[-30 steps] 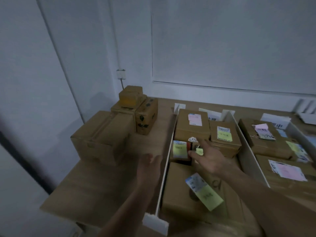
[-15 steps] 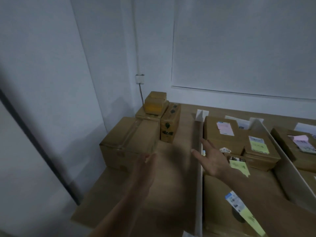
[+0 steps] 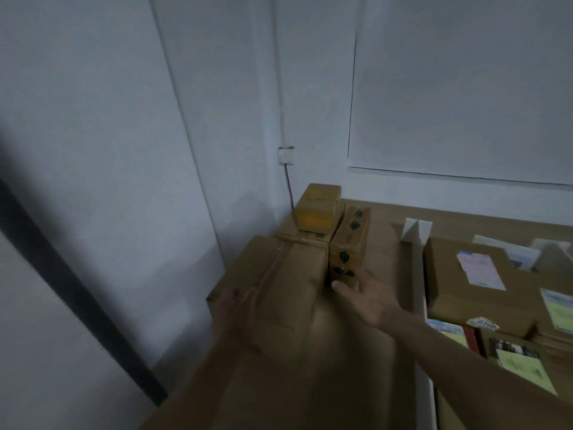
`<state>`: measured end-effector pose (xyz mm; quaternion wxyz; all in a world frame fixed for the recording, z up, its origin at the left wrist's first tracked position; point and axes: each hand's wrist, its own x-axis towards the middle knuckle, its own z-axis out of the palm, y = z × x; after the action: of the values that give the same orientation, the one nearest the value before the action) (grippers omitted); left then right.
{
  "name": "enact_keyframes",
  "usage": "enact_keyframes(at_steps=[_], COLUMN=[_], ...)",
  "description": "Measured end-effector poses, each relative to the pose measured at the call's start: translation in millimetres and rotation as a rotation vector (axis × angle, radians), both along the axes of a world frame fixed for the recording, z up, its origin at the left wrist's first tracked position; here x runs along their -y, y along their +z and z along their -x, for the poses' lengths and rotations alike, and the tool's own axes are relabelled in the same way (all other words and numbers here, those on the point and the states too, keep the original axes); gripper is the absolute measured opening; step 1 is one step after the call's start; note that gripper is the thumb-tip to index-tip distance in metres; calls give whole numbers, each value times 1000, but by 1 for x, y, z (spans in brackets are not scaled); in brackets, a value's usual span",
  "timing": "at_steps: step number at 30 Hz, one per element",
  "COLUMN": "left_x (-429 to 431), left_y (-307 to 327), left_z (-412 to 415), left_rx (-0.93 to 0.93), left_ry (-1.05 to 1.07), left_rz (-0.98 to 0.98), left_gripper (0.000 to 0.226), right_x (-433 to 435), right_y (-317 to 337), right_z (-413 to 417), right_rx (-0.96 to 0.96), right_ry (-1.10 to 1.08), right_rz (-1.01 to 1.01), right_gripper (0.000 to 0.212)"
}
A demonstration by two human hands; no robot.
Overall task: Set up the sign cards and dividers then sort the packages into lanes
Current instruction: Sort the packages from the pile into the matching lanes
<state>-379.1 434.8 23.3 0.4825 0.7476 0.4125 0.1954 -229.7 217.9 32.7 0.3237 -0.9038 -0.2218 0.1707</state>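
Observation:
A large taped cardboard box (image 3: 288, 274) lies at the table's left side. My left hand (image 3: 237, 318) rests open against its near left corner. My right hand (image 3: 369, 297) is open at its right side, fingers near a narrow box with leaf prints (image 3: 348, 240). A small yellowish box (image 3: 317, 209) sits on another box behind. A white divider (image 3: 418, 293) runs front to back, and right of it lie labelled packages (image 3: 474, 280) in a lane.
The grey wall (image 3: 124, 181) stands close on the left, with a cable and socket (image 3: 286, 155) in the corner. White sign cards (image 3: 415, 229) stand at the back of the wooden table (image 3: 384, 231). More packages with green and pink notes fill the right.
The view swung left. Both hands moved away from the lane, left and forward, and now flank the large box. My right hand left the packages it was over.

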Motion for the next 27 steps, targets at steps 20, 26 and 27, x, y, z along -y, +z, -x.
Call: enact_keyframes(at_steps=[20, 26, 27], left_x=[-171, -185, -186], left_y=[-69, -89, -90], left_z=[-82, -91, -91], left_rx=[-272, -357, -364], left_ry=[-239, -190, -169], left_rz=[59, 81, 105], left_gripper=[59, 63, 64], right_x=[-143, -153, -152], right_y=[-53, -81, -86], right_z=[-4, -1, -2], right_rx=[-391, -493, -514], right_ry=[-269, -466, -495], right_rz=[-113, -150, -171], right_gripper=[24, 92, 115])
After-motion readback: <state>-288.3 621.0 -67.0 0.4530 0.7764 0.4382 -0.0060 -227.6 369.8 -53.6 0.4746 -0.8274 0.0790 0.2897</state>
